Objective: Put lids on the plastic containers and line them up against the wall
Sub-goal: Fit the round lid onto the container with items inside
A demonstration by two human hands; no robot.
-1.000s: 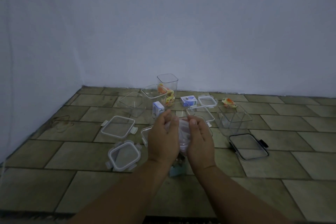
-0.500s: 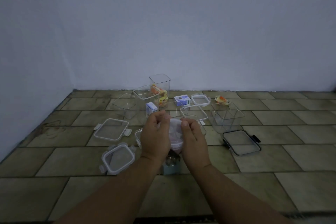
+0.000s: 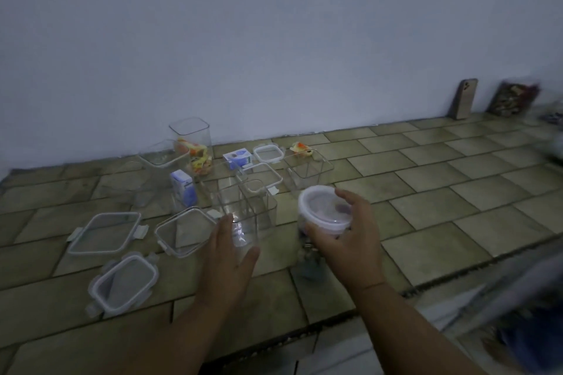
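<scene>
One round container (image 3: 324, 215) with a white lid already seated is held in the right hand (image 3: 344, 240), above the tiled floor (image 3: 426, 192) and near the middle of the scene. The fingers wrap its side wall from the right and from below, clamped on the body just under the lid rim. The left hand (image 3: 228, 256) is spread flat, palm down, holding nothing, just in front of a clear square container (image 3: 240, 216) that stands open on the floor.

Several more clear containers stand farther back, among them a tall container (image 3: 192, 143) with orange and yellow contents, close to the wall (image 3: 274, 39). Loose square lids lie at the left: one clear lid (image 3: 105, 231), one grey-rimmed lid (image 3: 123, 283), and one lid (image 3: 182, 231) just beside the left hand.

Handling judgement: the round container is probably light, thin-walled plastic, stiff at the rim and yielding at mid-wall. Grip it at the wall just below the lid rather than by the lid alone, which may pop off. The smooth surface may slip; keep fingers opposed on both sides. The empty square containers would tip easily; take them by two opposite walls near the top.
</scene>
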